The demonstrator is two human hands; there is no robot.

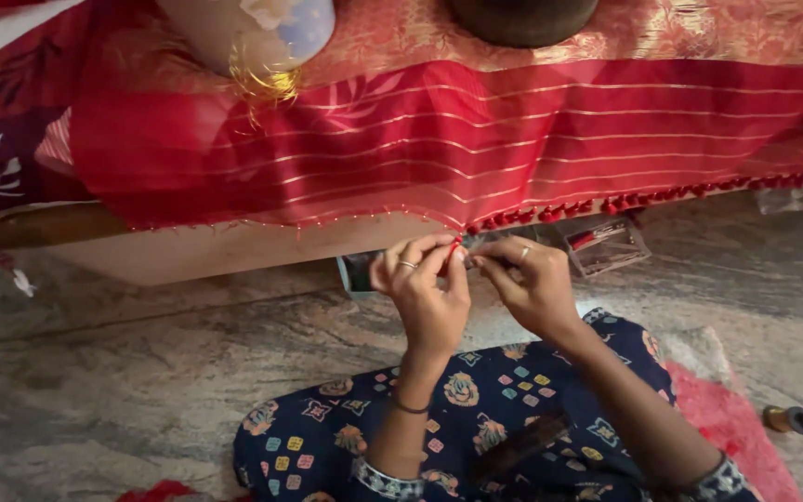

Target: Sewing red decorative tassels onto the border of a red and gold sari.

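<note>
We see two hands held up close together in front of a red cloth [476, 139] that hangs over the edge of a low wooden board [206, 251]. The left hand [425, 288] points up, with its wrist bent and its fingers curled in. Its thumb and first finger pinch a bit of red thread [456, 245] right at the bottom edge of the cloth. There is a ring on one finger and a thin dark band on the wrist.

The right hand [532, 284] comes in from the side, and its arm slants down to the corner near us. Its fingers are curled tight too, and the tips meet the left hand's tips at the thread. We cannot tell if it holds a needle, since the spot is too small to see. It also wears a ring.

Just past the right hand, a row of little red tassels [643, 197] runs along the cloth's edge. Behind that hand sits a small clear box [606, 246] on the stone floor. Below both hands is a lap in dark blue cloth with bright patterns [476, 418]. Far off beyond the right arm lies a small spool [790, 420].
</note>
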